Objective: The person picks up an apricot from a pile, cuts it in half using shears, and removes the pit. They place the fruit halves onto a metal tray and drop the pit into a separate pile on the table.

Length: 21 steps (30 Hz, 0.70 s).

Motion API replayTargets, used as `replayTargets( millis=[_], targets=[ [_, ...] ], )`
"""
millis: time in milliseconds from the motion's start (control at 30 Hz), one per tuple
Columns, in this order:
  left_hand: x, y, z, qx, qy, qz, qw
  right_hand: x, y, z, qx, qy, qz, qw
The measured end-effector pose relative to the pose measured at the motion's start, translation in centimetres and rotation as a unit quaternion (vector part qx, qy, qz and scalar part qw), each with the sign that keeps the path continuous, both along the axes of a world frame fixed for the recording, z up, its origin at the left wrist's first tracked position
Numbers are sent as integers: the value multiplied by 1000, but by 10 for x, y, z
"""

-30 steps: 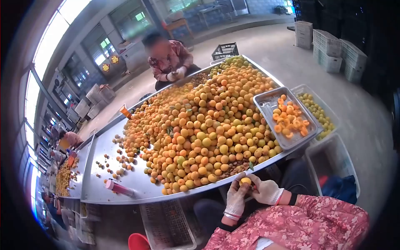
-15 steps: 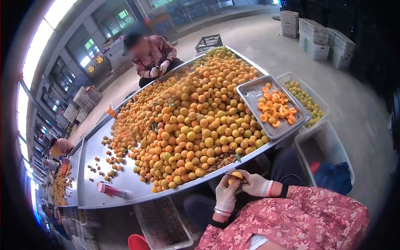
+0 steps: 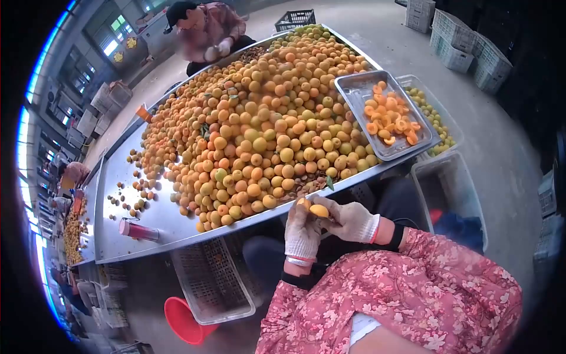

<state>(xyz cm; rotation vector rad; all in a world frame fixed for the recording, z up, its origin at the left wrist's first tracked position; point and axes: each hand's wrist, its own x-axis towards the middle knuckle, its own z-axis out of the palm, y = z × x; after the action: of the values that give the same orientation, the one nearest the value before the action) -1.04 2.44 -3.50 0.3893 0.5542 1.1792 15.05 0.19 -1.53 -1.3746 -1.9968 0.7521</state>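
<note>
Both hands wear whitish knit gloves and meet at the table's near edge. My left hand (image 3: 302,231) has its fingers closed on one orange fruit half. Close beside it, my right hand (image 3: 351,220) pinches another half, a yellow-orange apricot piece (image 3: 319,210). Any knife between the fingers is too small to make out. Just beyond the hands lies a large heap of whole apricots (image 3: 253,141) on the metal table (image 3: 177,236). On its right corner rests a metal tray (image 3: 386,151) holding cut apricot halves (image 3: 391,112).
A co-worker (image 3: 206,32) sits across the table. A crate of green fruit (image 3: 436,121) and an empty-looking tub (image 3: 451,171) stand at the right. Below the table are a plastic crate (image 3: 215,283) and a red bucket (image 3: 187,321). A pink-capped bottle (image 3: 139,229) lies on the left.
The view has tilted down, so the table sits higher. The fruit between my hands is now in two separate halves, one by each hand.
</note>
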Motion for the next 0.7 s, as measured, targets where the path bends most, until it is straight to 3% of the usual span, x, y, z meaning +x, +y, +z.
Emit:
replayTargets(
  millis=[67, 200, 267, 300, 367, 500, 567, 700],
  targets=[
    [0, -3, 8, -42, -83, -34, 995, -6, -4, -6, 79, -86, 13, 993],
    [-5, -7, -7, -76, -127, -43, 988, -6, -9, 7, 12, -100, 15, 995],
    [2, -11, 5, -75, -99, -4, 992, -4, -9, 6, 58, 169, 5, 984],
    [4, -12, 7, -39, -72, 2, 997, -2, -10, 7, 67, 167, 9, 984],
    [9, -12, 10, -18, -44, 9, 999, 3, -4, 13, -141, 227, -52, 962],
    [17, -16, -4, -23, -16, -7, 1000, 2, 2, 11, -152, 232, -72, 958],
    [22, -22, 10, -28, -13, -7, 999, 4, 4, 13, -157, 137, -81, 975],
    [20, -19, -1, -32, 27, 1, 999, 9, 0, 13, -115, 101, -81, 985]
  ],
)
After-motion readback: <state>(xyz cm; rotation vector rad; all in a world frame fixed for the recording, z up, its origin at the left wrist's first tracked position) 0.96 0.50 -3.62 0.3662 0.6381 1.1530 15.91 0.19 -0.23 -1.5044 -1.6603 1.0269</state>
